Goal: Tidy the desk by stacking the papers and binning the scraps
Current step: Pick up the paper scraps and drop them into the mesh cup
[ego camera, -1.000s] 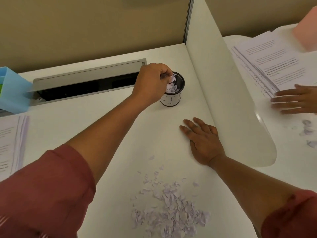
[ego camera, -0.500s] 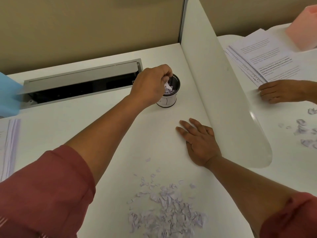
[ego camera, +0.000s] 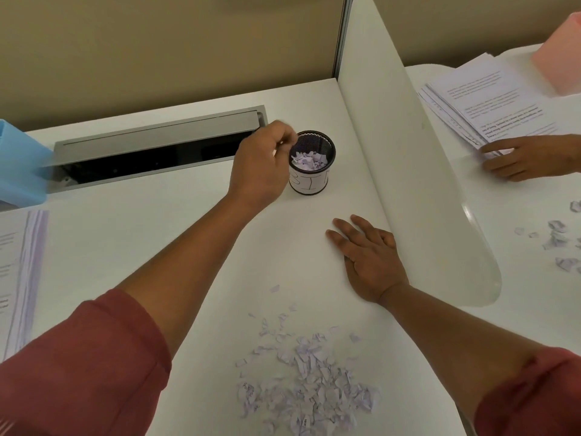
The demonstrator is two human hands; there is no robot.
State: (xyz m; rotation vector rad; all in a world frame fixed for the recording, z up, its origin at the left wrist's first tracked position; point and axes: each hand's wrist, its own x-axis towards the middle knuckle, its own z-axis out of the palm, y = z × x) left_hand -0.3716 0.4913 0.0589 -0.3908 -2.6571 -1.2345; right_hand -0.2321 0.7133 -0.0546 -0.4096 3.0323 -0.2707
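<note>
Now left hand (ego camera: 257, 171) hovers beside scrap-filled bin (ego camera: 311, 166)

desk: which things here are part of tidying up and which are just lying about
Part of the job:
- scrap pile
- mesh bin, scraps inside
- stacked papers
- left hand beside the bin
- right hand flat on the desk

Just lying about:
- blue box
- cable tray
- divider

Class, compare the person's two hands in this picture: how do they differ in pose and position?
The left hand is raised beside the mesh bin, fingers curled; whether it holds a scrap cannot be told. The right hand lies flat on the desk, fingers spread, nearer the scrap pile. Both arms wear red sleeves.
</note>
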